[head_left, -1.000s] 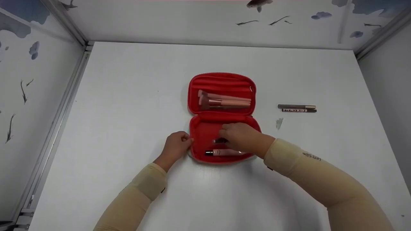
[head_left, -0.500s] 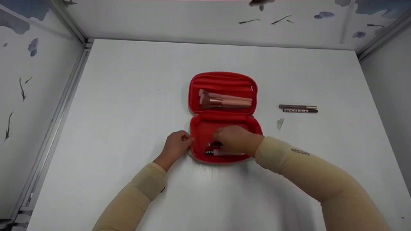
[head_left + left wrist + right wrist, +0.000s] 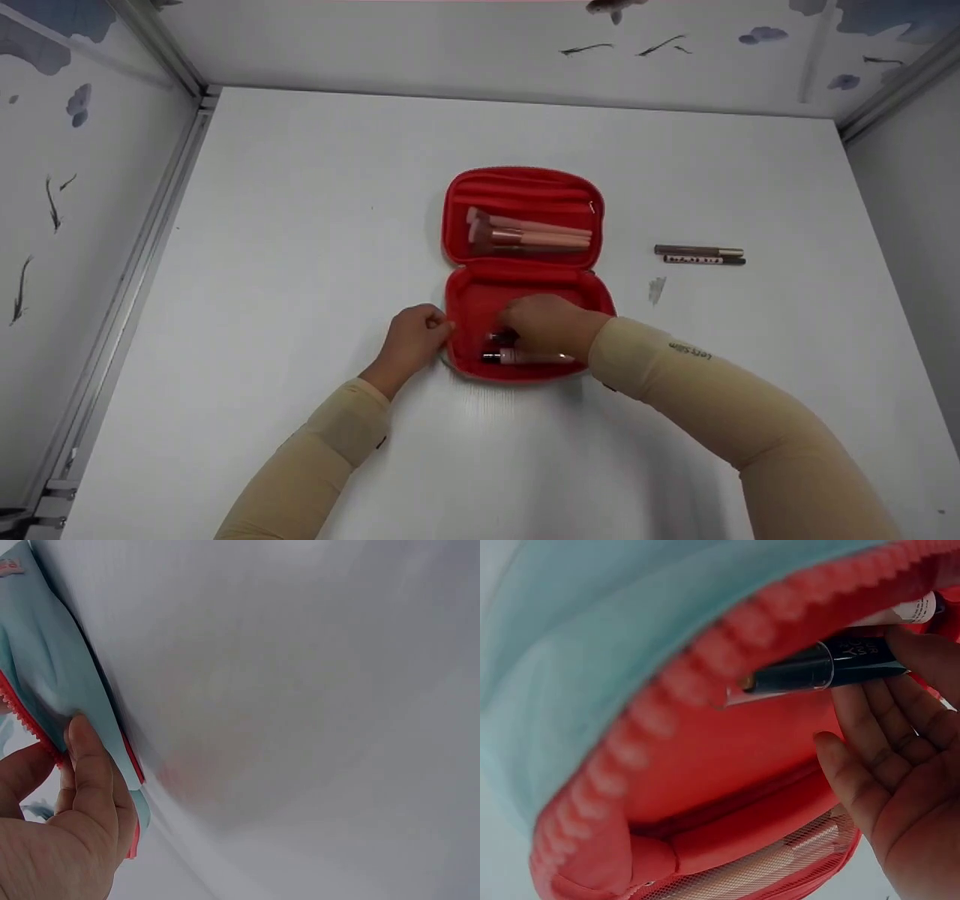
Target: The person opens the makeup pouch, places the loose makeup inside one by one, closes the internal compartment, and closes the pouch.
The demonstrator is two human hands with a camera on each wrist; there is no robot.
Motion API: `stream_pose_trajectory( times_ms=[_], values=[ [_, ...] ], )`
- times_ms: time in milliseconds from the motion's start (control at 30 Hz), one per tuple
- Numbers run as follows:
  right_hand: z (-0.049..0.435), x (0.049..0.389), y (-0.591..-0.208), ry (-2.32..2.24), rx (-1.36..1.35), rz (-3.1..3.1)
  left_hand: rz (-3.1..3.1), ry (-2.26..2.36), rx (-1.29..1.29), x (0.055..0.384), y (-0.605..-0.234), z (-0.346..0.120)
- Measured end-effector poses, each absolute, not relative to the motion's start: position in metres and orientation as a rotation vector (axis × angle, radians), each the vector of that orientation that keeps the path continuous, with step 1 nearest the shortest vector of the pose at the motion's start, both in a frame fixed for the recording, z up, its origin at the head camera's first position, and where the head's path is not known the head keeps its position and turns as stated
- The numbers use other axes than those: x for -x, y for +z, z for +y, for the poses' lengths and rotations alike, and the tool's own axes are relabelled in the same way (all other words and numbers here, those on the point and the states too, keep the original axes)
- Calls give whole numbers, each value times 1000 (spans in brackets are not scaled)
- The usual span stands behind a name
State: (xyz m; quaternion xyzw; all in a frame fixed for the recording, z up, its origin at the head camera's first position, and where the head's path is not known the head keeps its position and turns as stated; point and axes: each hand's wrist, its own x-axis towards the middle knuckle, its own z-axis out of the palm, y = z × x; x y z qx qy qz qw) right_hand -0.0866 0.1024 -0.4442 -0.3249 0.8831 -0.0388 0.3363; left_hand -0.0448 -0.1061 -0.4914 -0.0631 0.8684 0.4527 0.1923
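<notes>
An open red-lined cosmetic case (image 3: 472, 304) with a light blue outside (image 3: 45, 637) lies on the white table. My left hand (image 3: 409, 343) pinches its red zippered edge between thumb and fingers, at the left side of the near half. Inside that half, my right hand (image 3: 551, 324) holds a dark cosmetic tube (image 3: 855, 660) with a clear cap, thumb on top and fingers underneath. In the head view the hand covers most of this tube. Just nearer lies a pale pink tube (image 3: 532, 358) with a black cap, partly under the right hand.
Several pink makeup brushes (image 3: 532, 236) sit in the mesh pocket of the case's far half. Two slim cosmetic pencils (image 3: 697, 250) lie side by side on the table to the right. A grey smudge (image 3: 657, 290) marks the tabletop below them. Panels stand behind and at both sides.
My right hand has shifted a little left and nearer inside the case, bringing the dark tube down next to the pink one. The left hand has stayed at the edge.
</notes>
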Motion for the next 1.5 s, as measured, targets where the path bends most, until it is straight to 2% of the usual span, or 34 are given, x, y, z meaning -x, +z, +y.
stream_pose_trajectory(
  times_ms=[733, 1500],
  values=[
    [105, 87, -449, -68, 769, 2316, 2426, 1277, 195, 45, -491, -106],
    [106, 90, -447, -79, 824, 2343, 2435, 1260, 189, 45, -492, -106]
  ],
)
